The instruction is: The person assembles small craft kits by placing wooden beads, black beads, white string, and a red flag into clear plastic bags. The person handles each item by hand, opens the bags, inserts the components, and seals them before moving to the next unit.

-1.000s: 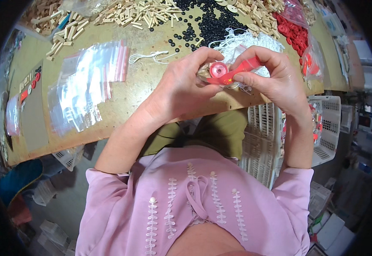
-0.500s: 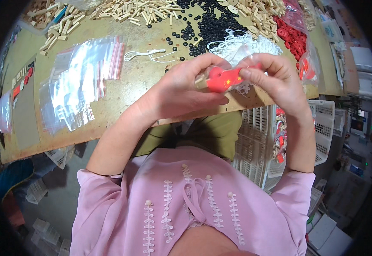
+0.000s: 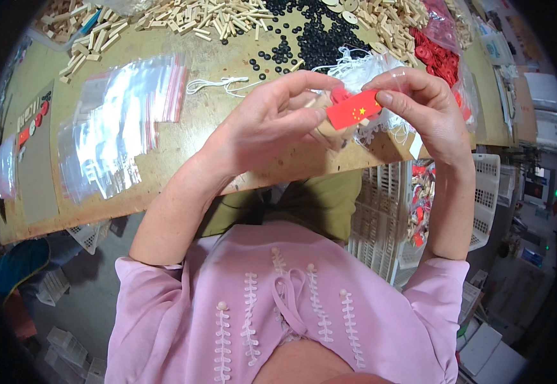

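Right hand (image 3: 429, 105) pinches a flat, rectangular red flag (image 3: 353, 110), possibly paper.

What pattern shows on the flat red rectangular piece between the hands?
Yellow stars on the flat red piece, best in the head view.

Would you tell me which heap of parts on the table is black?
The heap of black rings, just beyond the white cords; the other heaps are pale wooden pieces and red parts.
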`<state>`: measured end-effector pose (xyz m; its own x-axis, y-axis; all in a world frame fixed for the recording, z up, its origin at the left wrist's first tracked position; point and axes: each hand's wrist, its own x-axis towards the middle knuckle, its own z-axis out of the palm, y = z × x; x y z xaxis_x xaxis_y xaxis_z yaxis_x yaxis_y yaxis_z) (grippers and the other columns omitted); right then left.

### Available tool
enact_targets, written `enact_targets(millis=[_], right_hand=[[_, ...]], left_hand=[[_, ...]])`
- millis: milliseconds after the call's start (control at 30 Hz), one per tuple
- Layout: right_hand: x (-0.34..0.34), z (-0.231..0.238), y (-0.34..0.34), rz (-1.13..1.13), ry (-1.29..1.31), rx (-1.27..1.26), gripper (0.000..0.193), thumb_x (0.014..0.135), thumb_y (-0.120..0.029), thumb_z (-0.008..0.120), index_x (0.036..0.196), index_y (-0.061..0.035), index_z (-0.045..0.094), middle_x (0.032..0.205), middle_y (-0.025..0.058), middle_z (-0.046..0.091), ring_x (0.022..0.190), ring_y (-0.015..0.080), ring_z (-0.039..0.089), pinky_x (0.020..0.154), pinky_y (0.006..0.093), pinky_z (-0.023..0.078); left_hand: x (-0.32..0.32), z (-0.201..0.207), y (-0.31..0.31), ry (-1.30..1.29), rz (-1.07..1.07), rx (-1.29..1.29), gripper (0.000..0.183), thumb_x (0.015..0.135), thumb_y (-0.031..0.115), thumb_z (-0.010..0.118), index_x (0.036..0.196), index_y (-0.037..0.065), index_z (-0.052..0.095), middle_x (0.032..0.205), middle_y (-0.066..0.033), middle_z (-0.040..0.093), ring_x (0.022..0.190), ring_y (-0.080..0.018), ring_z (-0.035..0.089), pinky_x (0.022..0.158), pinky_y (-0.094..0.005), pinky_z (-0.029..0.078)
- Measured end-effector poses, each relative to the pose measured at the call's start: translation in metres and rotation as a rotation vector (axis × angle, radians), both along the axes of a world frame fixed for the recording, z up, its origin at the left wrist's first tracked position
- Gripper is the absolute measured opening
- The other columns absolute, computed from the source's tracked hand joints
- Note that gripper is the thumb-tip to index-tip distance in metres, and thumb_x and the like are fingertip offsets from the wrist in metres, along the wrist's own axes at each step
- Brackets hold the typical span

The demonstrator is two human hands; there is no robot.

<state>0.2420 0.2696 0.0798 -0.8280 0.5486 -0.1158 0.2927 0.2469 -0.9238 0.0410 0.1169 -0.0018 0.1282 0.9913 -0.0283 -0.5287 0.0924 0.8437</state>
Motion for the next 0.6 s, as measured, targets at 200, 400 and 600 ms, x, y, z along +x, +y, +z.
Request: enact_targets(millis=[200, 400, 600], right_hand=[[-0.006, 0.003, -0.001, 0.077, -0.047, 0.009, 0.017, 0.097, -0.007, 0.069, 0.109, 0.0030, 0.075, 0.100, 0.0051, 0.075, 0.094, 0.0103, 0.067, 0.087, 0.0266, 0.053], [-0.012, -0.005, -0.011, 0.041, -0.005, -0.209, 0.010, 0.096, -0.008, 0.070, 0.099, 0.0022, 0.072, 0.096, 0.0033, 0.073, 0.092, 0.0088, 0.066, 0.084, 0.0257, 0.053], [-0.011, -0.004, -0.013, 0.070, -0.027, 0.035, 0.011, 0.095, -0.009, 0.071, 0.096, 0.0019, 0.073, 0.089, 0.0019, 0.072, 0.086, 0.0070, 0.065, 0.079, 0.0253, 0.052]], left_hand=[[0.005, -0.012, 0.003, 0.098, 0.113, -0.029, 0.041, 0.105, 0.020, 0.055, 0.140, -0.002, 0.052, 0.113, -0.0076, 0.069, 0.097, -0.0131, 0.067, 0.082, -0.0265, 0.055], [0.002, -0.011, 0.004, -0.148, -0.034, -0.083, 0.042, 0.104, 0.027, 0.058, 0.138, 0.003, 0.058, 0.115, -0.0072, 0.070, 0.099, -0.0137, 0.068, 0.086, -0.0288, 0.056], [0.009, -0.014, 0.003, -0.074, 0.133, 0.011, 0.026, 0.106, 0.020, 0.059, 0.122, 0.000, 0.064, 0.108, -0.0064, 0.070, 0.097, -0.0114, 0.066, 0.086, -0.0275, 0.054]])
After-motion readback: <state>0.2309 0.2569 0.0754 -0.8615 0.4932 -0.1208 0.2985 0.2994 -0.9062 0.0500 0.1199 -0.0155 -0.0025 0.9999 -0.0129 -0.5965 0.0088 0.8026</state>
